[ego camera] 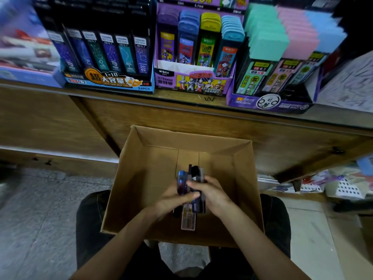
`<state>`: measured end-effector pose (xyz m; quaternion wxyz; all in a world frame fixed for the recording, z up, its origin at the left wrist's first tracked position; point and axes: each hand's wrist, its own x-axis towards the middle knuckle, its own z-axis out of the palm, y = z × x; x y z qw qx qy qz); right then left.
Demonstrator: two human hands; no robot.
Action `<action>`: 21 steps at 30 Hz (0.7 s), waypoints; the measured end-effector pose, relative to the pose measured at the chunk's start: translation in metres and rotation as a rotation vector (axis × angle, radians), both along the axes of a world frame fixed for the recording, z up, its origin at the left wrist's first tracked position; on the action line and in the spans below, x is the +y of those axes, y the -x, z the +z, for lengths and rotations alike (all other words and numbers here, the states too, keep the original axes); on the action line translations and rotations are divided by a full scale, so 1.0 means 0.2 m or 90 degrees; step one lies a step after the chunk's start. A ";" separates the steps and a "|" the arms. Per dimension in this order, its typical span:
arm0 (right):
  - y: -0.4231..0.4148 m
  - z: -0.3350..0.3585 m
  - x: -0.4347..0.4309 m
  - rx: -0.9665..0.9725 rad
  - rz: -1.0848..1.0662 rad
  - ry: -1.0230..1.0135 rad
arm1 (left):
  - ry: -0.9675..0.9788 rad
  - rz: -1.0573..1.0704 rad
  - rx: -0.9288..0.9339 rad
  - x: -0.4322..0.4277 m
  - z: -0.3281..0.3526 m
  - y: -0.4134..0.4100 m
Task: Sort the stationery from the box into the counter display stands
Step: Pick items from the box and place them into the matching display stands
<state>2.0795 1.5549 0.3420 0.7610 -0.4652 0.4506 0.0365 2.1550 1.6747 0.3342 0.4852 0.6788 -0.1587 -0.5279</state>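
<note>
Gathering the cases [194, 174] into one bundle is the step I judge to be in hand. Both hands are down inside the box [129, 178], which sits on the lap just below the table [113, 96].

The left hand [171, 199] grips the bundle from its side, with fingers curled across the front. The right hand [212, 193] closes on it from the other side. Both grips are holding cases and neither is wide. A blue-capped case [182, 178] stands at the left of the bundle. A clear case [188, 221] pokes out low, towards me, and looks the least secure.

To do this well I would square the bundle against the box floor before lifting, so that the clear case sits level with the rest. I would keep the caps all pointing one way. Then I would sort by look, not by feel:
- **Dark cases:** these seem to match the dark stand [105, 77].
- **Blue-capped case:** this seems to match the purple stand [193, 81].
- **Pastel stand [270, 100]:** I see nothing in the bundle that clearly belongs there, though blur hides the labels.

I would lift with one hand bearing the weight and the other free to pick singles. The risk is a case slipping back into the box.
</note>
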 end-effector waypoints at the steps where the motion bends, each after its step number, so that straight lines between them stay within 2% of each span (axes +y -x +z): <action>1: -0.01 0.02 0.01 -0.009 -0.019 -0.013 | 0.002 0.020 -0.006 -0.01 0.01 0.00; 4: -0.04 0.09 0.05 -0.057 -0.037 -0.044 | 0.008 0.085 -0.029 -0.01 0.04 -0.01; 8: -0.04 0.16 0.04 -0.129 -0.021 -0.077 | 0.041 0.158 0.057 0.01 0.09 -0.04; 11: -0.03 0.21 0.01 -0.156 0.014 -0.033 | 0.043 0.208 0.081 0.02 0.14 -0.06; 16: -0.02 0.32 -0.06 -0.183 -0.014 0.051 | 0.090 0.263 -0.004 0.03 0.28 -0.09; 21: -0.05 0.45 -0.05 -0.196 0.116 0.205 | 0.152 0.266 -0.034 0.05 0.40 -0.14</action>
